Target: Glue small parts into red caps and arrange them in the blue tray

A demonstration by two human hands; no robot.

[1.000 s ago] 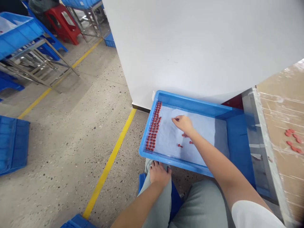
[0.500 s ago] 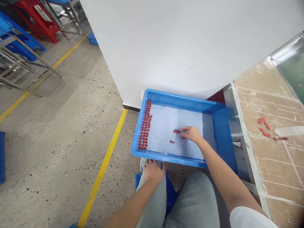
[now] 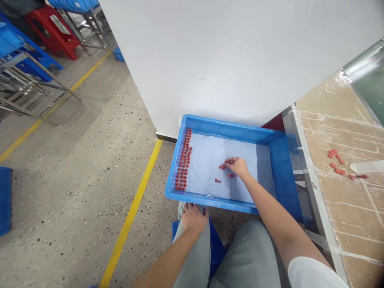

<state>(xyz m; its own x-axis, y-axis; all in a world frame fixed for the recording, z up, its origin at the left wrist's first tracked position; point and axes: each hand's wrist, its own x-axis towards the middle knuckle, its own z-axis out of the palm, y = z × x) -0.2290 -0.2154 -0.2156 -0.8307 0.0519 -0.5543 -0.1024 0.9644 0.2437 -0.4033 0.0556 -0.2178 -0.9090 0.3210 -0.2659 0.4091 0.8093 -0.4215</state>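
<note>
The blue plastic tray lies ahead of me, with open liner sheet between my right hand and the rows of red parts along the left wall. The right arm crosses the near rim, palm down. The fingertips are drawn together at a small cluster of red parts; whether they clamp any cannot be determined. My left hand rests on my knee, fingers slightly apart.
</note>
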